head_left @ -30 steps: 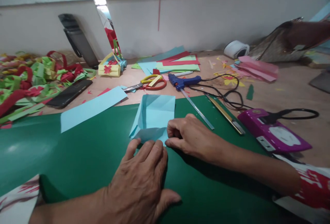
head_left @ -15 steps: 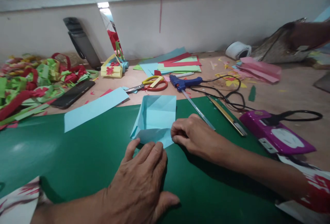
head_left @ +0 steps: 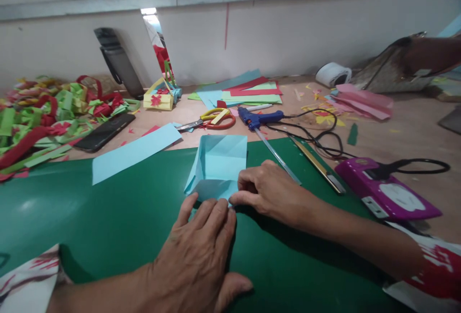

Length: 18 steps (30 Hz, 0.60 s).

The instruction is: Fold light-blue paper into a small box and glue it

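A light blue sheet of paper [head_left: 219, 162], partly folded with creases, lies on the green cutting mat [head_left: 108, 217]. My left hand [head_left: 196, 255] lies flat with fingers stretched out, pressing down the paper's near edge. My right hand [head_left: 268, 190] has its fingers curled and pinches the paper's near right corner, thumb and fingertips on the fold. The two hands touch at the fold.
A blue paper strip [head_left: 135, 152] lies left on the mat edge. Behind are scissors [head_left: 211, 118], a blue glue gun [head_left: 257, 118] with cable, a metal ruler [head_left: 317, 164], a purple device [head_left: 387, 193], a black phone [head_left: 104, 131], coloured paper sheets [head_left: 245, 92] and paper scraps [head_left: 46, 116].
My right hand slid back left along the fold to meet my left fingertips. The left hand stayed pressed on the paper. The view shifted slightly.
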Each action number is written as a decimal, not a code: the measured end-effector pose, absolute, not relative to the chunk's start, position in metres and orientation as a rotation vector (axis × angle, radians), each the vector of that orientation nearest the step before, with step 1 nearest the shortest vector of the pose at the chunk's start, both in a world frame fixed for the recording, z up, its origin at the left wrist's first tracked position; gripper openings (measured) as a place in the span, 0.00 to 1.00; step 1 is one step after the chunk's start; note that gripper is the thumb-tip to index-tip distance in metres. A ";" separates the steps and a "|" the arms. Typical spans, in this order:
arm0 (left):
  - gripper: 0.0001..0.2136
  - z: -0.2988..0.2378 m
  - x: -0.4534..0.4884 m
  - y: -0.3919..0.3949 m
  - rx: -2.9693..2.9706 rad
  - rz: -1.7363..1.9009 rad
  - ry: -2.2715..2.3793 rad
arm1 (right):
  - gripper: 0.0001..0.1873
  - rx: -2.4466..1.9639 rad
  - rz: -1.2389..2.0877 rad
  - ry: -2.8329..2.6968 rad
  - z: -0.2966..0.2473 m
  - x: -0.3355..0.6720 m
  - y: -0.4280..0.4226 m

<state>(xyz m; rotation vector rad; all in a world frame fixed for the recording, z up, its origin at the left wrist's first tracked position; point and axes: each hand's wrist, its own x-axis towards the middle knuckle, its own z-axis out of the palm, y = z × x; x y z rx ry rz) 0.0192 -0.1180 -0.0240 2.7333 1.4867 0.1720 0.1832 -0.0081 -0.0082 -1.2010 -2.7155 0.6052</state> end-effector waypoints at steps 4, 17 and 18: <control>0.31 -0.024 0.021 -0.118 2.789 0.179 1.490 | 0.13 -1.250 0.505 -2.743 -0.012 0.177 -0.009; 0.29 -0.023 0.022 -0.120 2.799 0.127 1.470 | 0.05 -1.269 0.684 -2.626 -0.009 0.181 0.002; 0.28 -0.022 0.022 -0.119 2.794 0.115 1.462 | 0.05 -1.279 0.673 -2.604 -0.009 0.183 0.004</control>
